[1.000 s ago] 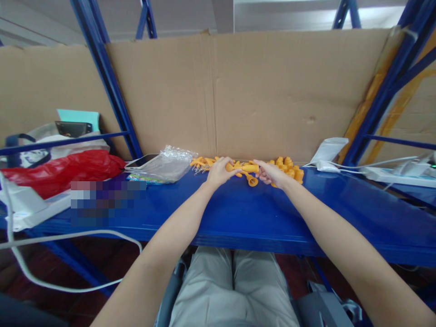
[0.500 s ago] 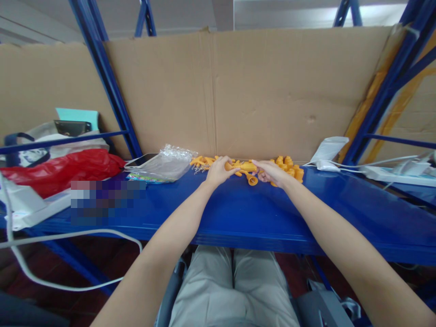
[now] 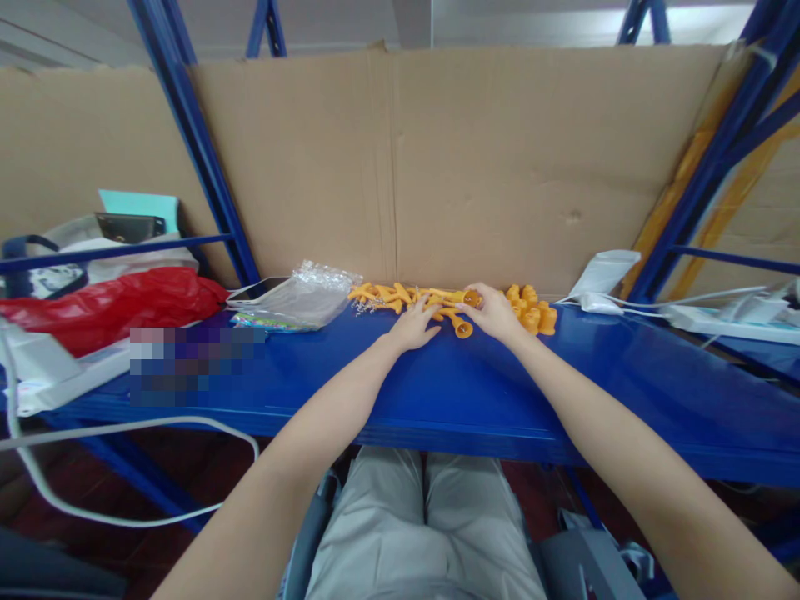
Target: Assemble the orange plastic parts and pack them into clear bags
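A row of small orange plastic parts (image 3: 400, 296) lies along the back of the blue shelf (image 3: 437, 383), with a second cluster of orange parts (image 3: 534, 308) to the right. My left hand (image 3: 413, 327) rests on the shelf with its fingers stretched out toward the orange parts, holding nothing. My right hand (image 3: 493, 310) is closed round one orange piece (image 3: 471, 297), its end showing at my fingertips. Another orange piece (image 3: 461, 329) lies on the shelf between my hands.
A clear plastic bag (image 3: 300, 300) and a phone (image 3: 259, 289) lie to the left, beyond them a red bag (image 3: 112, 304). White cables and a power strip (image 3: 712, 321) lie at the right. A cardboard sheet (image 3: 500, 167) backs the shelf between blue uprights (image 3: 193, 142).
My left hand let go of the orange piece, drew back a little and opened. My right hand moved slightly left and up with the piece.
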